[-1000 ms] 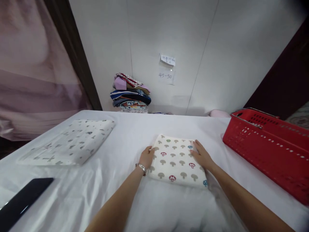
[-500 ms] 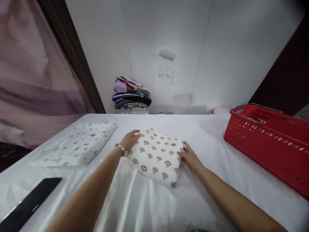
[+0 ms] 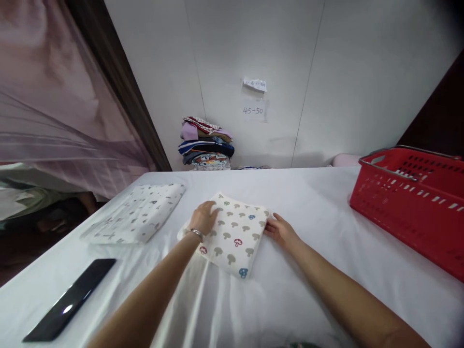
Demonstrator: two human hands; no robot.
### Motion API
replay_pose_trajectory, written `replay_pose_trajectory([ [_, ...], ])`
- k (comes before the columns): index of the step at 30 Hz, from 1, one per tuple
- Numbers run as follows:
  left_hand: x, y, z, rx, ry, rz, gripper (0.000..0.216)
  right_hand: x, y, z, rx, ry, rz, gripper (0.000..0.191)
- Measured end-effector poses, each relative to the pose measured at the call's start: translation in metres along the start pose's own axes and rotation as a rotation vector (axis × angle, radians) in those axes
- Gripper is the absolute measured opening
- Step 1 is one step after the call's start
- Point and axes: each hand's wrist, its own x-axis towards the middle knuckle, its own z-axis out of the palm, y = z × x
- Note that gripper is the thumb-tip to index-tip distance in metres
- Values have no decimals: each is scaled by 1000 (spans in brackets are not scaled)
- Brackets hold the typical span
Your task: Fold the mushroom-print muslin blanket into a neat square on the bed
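Note:
A folded white cloth (image 3: 232,227) printed with grey, red, blue and green mushrooms lies flat in the middle of the white-covered table. On its left part rests my left hand (image 3: 205,218), palm down, fingers extended, a silver bracelet at the wrist. My right hand (image 3: 282,232) is at the cloth's right edge, fingertips touching it and fingers somewhat apart. Left of my left hand is another folded white cloth (image 3: 139,212) with small dark prints. A dark, shiny flat object like a phone (image 3: 72,299) lies nearer to me on the left.
At the right stands a red plastic basket (image 3: 406,212) with a metal handle. A stack of folded clothes (image 3: 206,145) is beyond the table's far edge against the white wall. A paper marked 45-50 (image 3: 253,111) is on that wall. A pinkish sheer curtain (image 3: 72,121) hangs at left.
My left hand has moved inward from the mushroom cloth's left edge onto its top. The cloth has shifted slightly left. The camera view has turned a little left.

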Motion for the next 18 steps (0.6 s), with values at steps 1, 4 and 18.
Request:
replay_pose_trajectory([
  [1, -5, 18, 5, -21, -14, 75, 37, 2, -1, 0, 25, 6, 6, 83],
  [4, -23, 74, 25, -93, -85, 238, 42, 6, -1, 1, 89, 24, 16, 67],
  [18, -14, 122, 46, -168, -158, 36, 37, 44, -2, 4, -63, -92, -15, 20],
])
